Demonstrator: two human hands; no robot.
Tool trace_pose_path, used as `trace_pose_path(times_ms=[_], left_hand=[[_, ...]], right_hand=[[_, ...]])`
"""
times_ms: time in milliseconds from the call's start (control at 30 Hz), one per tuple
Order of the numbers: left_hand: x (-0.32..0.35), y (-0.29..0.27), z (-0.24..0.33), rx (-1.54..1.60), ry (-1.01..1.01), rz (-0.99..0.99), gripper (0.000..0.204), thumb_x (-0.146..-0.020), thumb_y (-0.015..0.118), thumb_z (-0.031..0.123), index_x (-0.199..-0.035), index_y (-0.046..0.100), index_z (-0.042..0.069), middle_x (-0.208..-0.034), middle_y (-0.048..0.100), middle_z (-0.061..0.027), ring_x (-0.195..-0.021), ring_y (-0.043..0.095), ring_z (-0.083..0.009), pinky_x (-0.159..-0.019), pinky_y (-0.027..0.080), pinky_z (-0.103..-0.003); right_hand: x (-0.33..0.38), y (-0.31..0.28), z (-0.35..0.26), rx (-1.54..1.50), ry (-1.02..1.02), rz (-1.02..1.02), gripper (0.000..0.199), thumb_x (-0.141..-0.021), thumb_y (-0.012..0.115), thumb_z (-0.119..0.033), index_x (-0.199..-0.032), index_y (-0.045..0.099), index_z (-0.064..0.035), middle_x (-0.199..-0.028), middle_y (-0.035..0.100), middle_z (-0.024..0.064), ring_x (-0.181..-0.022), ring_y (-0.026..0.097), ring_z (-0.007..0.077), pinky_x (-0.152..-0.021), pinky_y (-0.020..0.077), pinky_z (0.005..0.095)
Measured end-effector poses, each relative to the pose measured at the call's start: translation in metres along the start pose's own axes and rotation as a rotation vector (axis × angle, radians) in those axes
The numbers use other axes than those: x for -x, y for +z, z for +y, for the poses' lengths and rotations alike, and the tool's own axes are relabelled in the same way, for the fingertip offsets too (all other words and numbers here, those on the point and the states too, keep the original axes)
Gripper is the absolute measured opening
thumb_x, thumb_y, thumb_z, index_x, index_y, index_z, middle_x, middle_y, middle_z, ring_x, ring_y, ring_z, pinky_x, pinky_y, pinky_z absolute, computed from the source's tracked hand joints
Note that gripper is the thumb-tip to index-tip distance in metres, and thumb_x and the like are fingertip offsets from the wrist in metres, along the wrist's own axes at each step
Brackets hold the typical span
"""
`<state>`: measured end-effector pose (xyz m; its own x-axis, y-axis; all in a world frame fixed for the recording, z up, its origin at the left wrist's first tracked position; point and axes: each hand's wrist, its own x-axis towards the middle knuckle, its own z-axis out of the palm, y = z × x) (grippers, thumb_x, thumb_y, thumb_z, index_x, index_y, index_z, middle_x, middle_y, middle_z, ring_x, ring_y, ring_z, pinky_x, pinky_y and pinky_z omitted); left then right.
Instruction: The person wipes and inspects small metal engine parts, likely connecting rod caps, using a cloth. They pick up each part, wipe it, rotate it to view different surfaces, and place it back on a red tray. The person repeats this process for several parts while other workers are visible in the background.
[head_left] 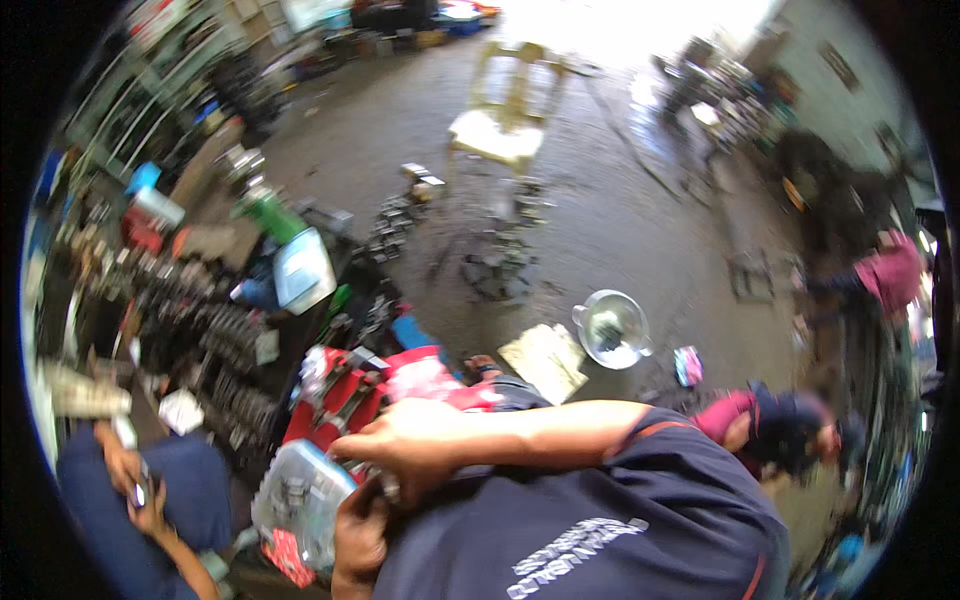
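Observation:
My right hand [410, 442] reaches across from the right, its index finger stretched toward a red tray [320, 425] of metal parts and its other fingers curled in. Just below it is my left hand [358, 535], fingers bent, close beside a clear plastic tub [290, 490] with metal pieces inside. Something small and shiny shows between the two hands; blur hides what it is. Beyond my right hand lies a red and white plastic packet [425, 375]. A small red packet [287, 557] sits at the tub's near side.
At lower left, a person in dark blue [150, 500] holds a small device. Metal shafts [225, 335] crowd the left side. Ahead are a metal basin [613, 330], a pale flat sheet [545, 362], metal parts [500, 268] and a chair [505, 115]. Another person [780, 430] bends at right.

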<state>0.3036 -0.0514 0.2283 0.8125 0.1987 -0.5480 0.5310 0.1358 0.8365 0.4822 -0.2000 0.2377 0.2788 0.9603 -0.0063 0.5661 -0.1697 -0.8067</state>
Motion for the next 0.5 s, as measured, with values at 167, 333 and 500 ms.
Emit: trace_pose_path(times_ms=[167, 333, 500], left_hand=[[-0.002, -0.008, -0.018, 0.188, 0.052, -0.281, 0.033, -0.100, 0.059, 0.010, -0.132, 0.059, 0.000, -0.124, 0.067, -0.0100, -0.115, 0.061, -0.0172, -0.101, 0.047, -0.033], [-0.009, -0.005, -0.068, 0.130, 0.387, -0.257, 0.034, -0.097, 0.064, 0.010, -0.127, 0.060, -0.003, -0.124, 0.068, -0.0117, -0.116, 0.060, -0.0155, -0.104, 0.045, -0.034], [-0.008, -0.010, -0.087, 0.629, 0.274, -0.345, 0.037, -0.098, 0.062, 0.007, -0.133, 0.056, -0.003, -0.126, 0.066, -0.0093, -0.119, 0.057, -0.0141, -0.105, 0.043, -0.033]], right_hand=[[-0.004, 0.016, -0.005, 0.047, 0.096, -0.099, 0.092, -0.056, 0.089, -0.031, -0.137, 0.049, -0.0130, -0.108, 0.070, 0.0171, -0.093, 0.070, 0.0361, -0.078, 0.0566, 0.0450], [-0.011, 0.046, -0.011, 0.242, -0.019, 0.091, 0.089, -0.038, 0.095, -0.034, -0.116, 0.061, -0.0075, -0.090, 0.070, 0.0109, -0.080, 0.071, 0.0282, -0.077, 0.0574, 0.0402], [-0.030, 0.069, 0.010, 0.044, 0.036, -0.061, 0.093, -0.035, 0.097, -0.043, -0.114, 0.061, -0.0082, -0.093, 0.068, 0.0106, -0.081, 0.069, 0.0270, -0.077, 0.0559, 0.0390]])
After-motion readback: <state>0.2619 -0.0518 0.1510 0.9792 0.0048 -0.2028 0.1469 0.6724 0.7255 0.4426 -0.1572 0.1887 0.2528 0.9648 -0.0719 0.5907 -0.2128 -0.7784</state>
